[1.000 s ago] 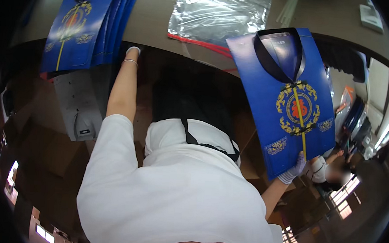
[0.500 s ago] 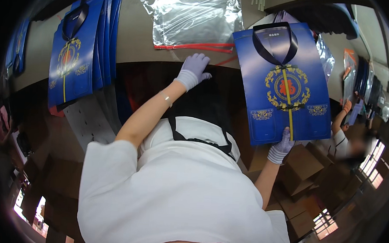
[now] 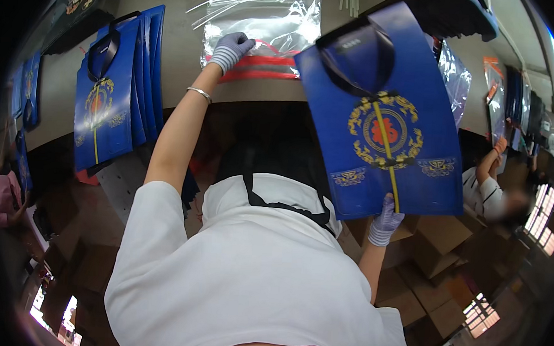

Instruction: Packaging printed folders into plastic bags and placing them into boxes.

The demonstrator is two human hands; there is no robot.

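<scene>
My right hand (image 3: 386, 223), in a striped pale glove, grips the bottom edge of a blue paper gift bag (image 3: 419, 137), thumb on its front. This bag has a black ribbon handle, a yellow centre line and a round gold and red emblem; it is tilted, its top toward the table. My gloved left hand (image 3: 233, 48) is at the red-edged mouth of a clear plastic bag (image 3: 267, 20) lying on the table. Its fingers are curled and closed on the plastic near the red strip; the fingertips are partly hidden.
Several matching blue gift bags (image 3: 114, 93) stand in a row at the table's left edge. A dark box (image 3: 78, 2) lies at the far left. Brown cartons (image 3: 438, 240) are stacked below right. At the right, a person (image 3: 485, 186) works at the same table (image 3: 152, 38).
My left hand has moved forward and left from the table edge onto the plastic bag, whose red edges now show spread apart. The held gift bag has shifted left and tilted.
</scene>
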